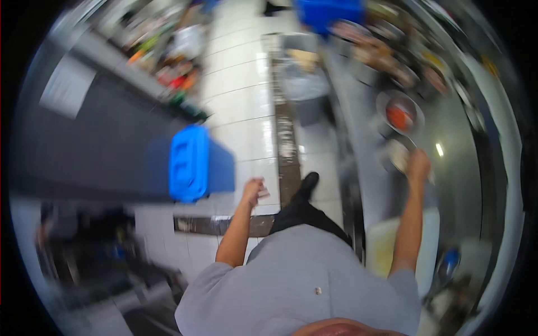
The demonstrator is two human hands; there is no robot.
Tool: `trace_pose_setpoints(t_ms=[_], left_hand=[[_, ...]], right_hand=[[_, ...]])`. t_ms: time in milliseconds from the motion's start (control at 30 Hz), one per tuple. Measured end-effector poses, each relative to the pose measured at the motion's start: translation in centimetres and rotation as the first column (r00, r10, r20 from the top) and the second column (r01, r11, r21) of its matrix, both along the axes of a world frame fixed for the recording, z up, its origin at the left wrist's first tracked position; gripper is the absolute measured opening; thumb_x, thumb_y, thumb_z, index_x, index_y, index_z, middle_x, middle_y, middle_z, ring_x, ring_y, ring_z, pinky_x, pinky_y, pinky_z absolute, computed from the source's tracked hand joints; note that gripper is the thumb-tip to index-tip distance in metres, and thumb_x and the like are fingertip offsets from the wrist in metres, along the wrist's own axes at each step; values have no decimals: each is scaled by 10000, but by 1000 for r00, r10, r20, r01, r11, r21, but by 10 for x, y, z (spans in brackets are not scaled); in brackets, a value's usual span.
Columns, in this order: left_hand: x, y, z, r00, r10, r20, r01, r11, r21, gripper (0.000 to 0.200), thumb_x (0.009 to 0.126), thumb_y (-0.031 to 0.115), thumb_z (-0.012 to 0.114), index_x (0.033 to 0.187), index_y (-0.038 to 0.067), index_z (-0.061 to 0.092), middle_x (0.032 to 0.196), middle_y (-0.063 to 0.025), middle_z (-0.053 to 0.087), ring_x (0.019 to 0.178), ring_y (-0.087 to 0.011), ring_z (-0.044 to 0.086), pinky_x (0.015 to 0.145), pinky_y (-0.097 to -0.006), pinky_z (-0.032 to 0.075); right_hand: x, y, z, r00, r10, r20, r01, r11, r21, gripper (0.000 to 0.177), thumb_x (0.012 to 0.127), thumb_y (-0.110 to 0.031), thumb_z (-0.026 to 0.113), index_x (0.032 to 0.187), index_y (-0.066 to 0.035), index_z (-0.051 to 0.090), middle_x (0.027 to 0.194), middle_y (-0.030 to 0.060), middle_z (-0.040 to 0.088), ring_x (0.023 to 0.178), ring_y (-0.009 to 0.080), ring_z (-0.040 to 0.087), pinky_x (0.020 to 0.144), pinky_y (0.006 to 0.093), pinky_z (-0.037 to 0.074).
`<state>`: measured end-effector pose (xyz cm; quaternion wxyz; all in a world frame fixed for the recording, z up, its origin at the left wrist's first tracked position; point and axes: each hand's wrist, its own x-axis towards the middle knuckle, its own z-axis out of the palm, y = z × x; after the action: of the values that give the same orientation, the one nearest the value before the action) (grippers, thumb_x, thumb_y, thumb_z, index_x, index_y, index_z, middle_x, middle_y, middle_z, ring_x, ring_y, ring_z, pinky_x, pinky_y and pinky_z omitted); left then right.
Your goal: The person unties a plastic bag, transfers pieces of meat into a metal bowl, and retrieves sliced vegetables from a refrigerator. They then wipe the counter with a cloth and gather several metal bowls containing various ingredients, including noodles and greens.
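My left hand (255,191) hangs in the air over the tiled floor, near the blue lidded bin (189,163). Its fingers are loosely curled and a little apart, and I see nothing in them. My right hand (418,165) is over the steel counter, closed at the edge of a small metal bowl (399,155) with something whitish in it. Motion blur hides the exact grip. Just beyond stands a larger metal bowl (400,113) with red-orange contents.
A steel counter (457,185) runs along my right, with several blurred bowls at its far end and a pale cutting board (428,235) near me. A grey bin (308,106) with a plastic liner stands beside it. White tiled floor (232,84) stretches ahead, with a dark drain strip.
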<state>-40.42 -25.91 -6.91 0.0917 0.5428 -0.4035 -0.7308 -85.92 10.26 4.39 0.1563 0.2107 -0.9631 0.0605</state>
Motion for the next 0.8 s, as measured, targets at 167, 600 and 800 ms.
trace_pose_setpoints(t_ms=[167, 600, 800], left_hand=[[190, 110, -1, 855, 449, 259, -467, 884, 12, 330, 875, 253, 602, 1112, 42, 509, 976, -139, 524, 849, -264, 562, 665, -446, 564], [399, 286, -76, 533, 723, 440, -783, 618, -68, 226, 830, 229, 665, 922, 47, 570, 645, -46, 522, 539, -153, 498, 441, -334, 448], [535, 301, -60, 357, 796, 490, -827, 513, -230, 217, 825, 220, 671, 914, 40, 587, 688, -64, 567, 548, -145, 541, 415, -307, 430]], right_hand=[[-35, 10, 0, 999, 1, 49, -6, 994, 106, 234, 870, -229, 535, 857, -24, 648, 859, 195, 664, 777, 385, 646, 687, 474, 513], [105, -203, 34, 844, 487, 225, -508, 860, 44, 207, 833, -114, 543, 1020, -48, 604, 982, 237, 647, 925, 438, 609, 770, 503, 474], [291, -313, -117, 563, 735, 378, -804, 593, 45, 151, 692, -31, 570, 832, 16, 602, 781, 236, 631, 726, 393, 639, 671, 475, 505]])
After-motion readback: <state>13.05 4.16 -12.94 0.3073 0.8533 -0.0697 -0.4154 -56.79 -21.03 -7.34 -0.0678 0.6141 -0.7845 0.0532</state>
